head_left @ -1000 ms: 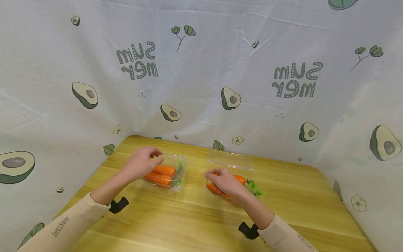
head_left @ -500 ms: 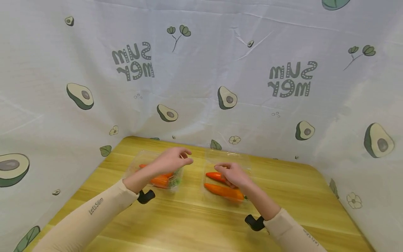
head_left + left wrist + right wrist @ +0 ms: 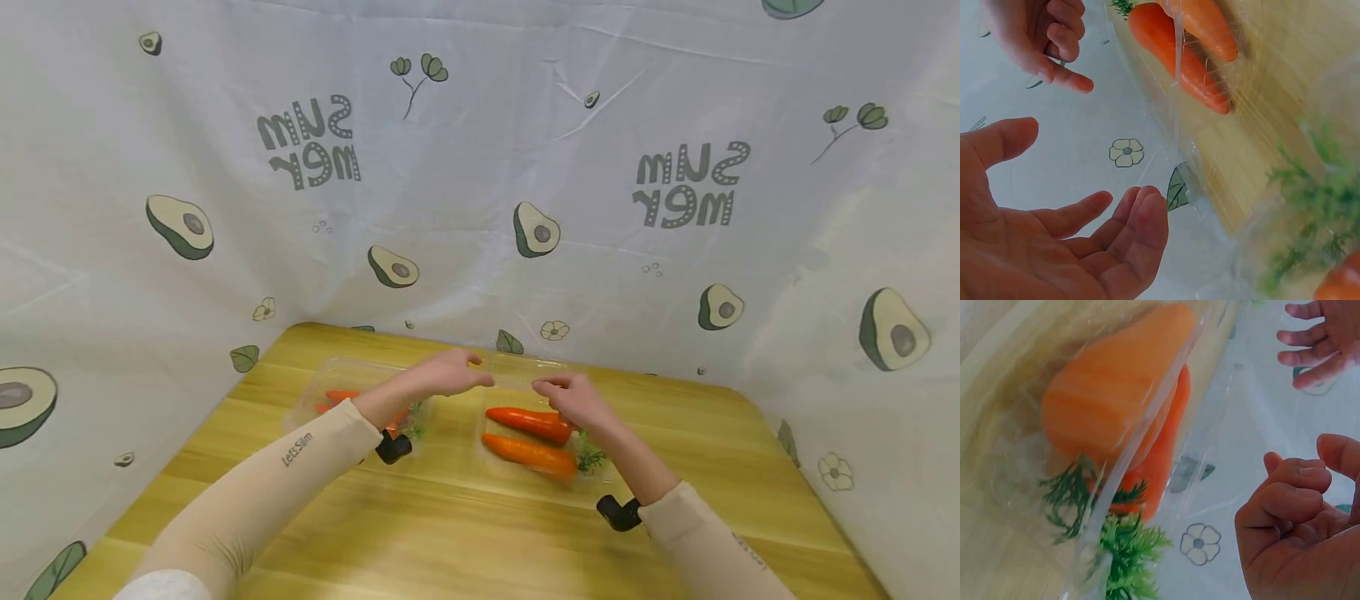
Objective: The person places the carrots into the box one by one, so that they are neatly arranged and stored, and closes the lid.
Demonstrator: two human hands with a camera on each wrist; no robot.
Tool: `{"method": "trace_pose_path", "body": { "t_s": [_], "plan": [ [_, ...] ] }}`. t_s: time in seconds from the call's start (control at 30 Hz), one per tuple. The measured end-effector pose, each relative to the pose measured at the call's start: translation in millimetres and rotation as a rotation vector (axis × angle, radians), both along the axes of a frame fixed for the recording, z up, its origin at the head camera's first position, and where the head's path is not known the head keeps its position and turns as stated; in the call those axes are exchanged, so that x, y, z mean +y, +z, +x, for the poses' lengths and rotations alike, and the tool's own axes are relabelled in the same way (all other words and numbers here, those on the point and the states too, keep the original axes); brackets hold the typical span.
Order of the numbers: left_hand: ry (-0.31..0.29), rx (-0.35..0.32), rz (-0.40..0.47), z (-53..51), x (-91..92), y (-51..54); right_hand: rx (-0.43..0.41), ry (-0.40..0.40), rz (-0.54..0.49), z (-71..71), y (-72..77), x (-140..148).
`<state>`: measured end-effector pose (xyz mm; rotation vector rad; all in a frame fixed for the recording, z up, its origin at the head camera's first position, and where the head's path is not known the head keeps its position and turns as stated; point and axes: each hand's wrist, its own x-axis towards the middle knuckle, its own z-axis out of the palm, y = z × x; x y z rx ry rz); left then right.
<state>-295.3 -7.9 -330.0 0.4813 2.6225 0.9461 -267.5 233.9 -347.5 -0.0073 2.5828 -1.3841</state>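
Note:
My left hand [image 3: 453, 372] hovers over the gap between two clear plastic boxes, its fingers relaxed and holding nothing. Just right of it, my right hand [image 3: 576, 398] is above the right box, with loosely curled fingers and nothing in them; the hands do not touch. In the right clear box [image 3: 1178, 56] lie a red-orange carrot [image 3: 528, 422] and an orange carrot [image 3: 528, 454], with green tops [image 3: 591, 457] to the right. Its transparent lid [image 3: 517, 372] is folded back. Several carrots [image 3: 341, 395] lie in the left clear box [image 3: 315, 379], partly hidden by my left arm.
The boxes stand on a wood-grain table [image 3: 450, 533]. A white curtain [image 3: 465, 167] printed with avocados and flowers hangs behind and beside it. Black camera mounts [image 3: 619, 512] are strapped to both wrists.
My left hand has moved right from above the left box toward the right one. My right hand has shifted slightly right and back, uncovering the carrots below it.

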Motion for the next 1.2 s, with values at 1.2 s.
{"method": "trace_pose_path", "body": {
  "t_s": [1.2],
  "plan": [
    [0.141,-0.124,-0.030,-60.0,55.2,-28.7,-0.023,-0.064,0.067,-29.5,-5.4,64.3]
  ]
}}
